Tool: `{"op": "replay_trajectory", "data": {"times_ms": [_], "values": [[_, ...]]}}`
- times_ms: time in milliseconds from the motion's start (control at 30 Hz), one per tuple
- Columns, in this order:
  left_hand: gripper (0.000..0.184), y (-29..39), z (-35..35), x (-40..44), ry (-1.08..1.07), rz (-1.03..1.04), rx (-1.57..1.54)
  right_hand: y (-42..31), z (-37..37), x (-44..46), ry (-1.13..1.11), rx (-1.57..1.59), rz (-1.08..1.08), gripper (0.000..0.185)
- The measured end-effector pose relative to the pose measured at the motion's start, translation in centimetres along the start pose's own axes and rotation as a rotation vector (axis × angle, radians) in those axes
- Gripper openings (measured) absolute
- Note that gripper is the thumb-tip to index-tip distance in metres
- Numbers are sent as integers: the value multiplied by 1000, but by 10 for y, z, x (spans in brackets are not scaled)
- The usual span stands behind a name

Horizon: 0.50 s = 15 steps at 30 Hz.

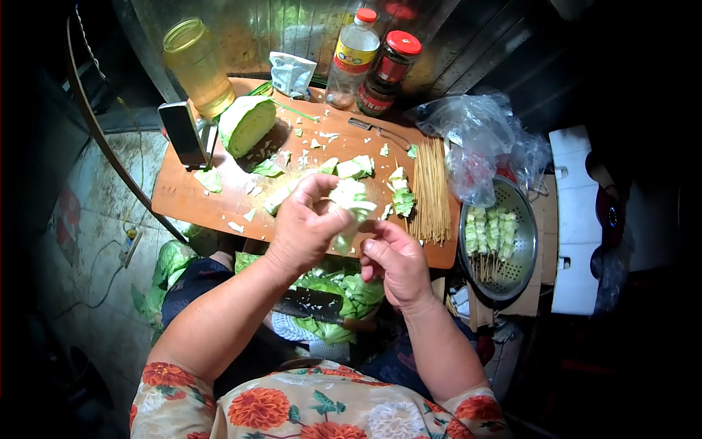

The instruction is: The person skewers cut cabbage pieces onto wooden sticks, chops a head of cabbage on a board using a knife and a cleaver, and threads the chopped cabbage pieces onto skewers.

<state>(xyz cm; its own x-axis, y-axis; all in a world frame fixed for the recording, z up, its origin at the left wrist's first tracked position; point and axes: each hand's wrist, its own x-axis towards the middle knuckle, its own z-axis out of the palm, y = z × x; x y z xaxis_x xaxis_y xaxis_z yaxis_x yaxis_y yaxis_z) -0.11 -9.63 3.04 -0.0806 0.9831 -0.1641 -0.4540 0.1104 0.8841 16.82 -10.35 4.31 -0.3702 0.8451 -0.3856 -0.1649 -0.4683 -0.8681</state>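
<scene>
My left hand [308, 223] is closed around pale green cabbage pieces [351, 196], held above the front of the wooden board [201, 205]. Just to the right, my right hand [396, 262] has its thumb and index finger pinched together close under those pieces. Whatever lies in that pinch is too thin or hidden to make out. Beyond my hands, more cut cabbage [356, 167] lies on the board. A skewer threaded with cabbage [401, 194] rests beside a row of bare bamboo skewers [431, 194].
A cut cabbage half [247, 126], a propped phone [183, 135], a yellowish jar [197, 66], a bottle [353, 62] and red-lidded jars [395, 69] stand along the board. A small knife [362, 124] lies there. Right: a colander [523, 271] with cabbage skewers. A cleaver [307, 301] rests over leaves below.
</scene>
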Motion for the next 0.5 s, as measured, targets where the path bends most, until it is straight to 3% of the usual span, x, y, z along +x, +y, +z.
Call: {"op": "replay_trajectory", "data": {"times_ms": [67, 233, 500], "values": [[37, -4, -7, 5, 70, -48, -57, 1, -11, 4, 12, -90, -13, 25], [37, 21, -10, 4, 143, -185, -93, 9, -70, 30, 413, -1163, -57, 31], [41, 15, -14, 6, 198, -187, -88, 46, -118, 65, 579, -1407, 25, 28]]}}
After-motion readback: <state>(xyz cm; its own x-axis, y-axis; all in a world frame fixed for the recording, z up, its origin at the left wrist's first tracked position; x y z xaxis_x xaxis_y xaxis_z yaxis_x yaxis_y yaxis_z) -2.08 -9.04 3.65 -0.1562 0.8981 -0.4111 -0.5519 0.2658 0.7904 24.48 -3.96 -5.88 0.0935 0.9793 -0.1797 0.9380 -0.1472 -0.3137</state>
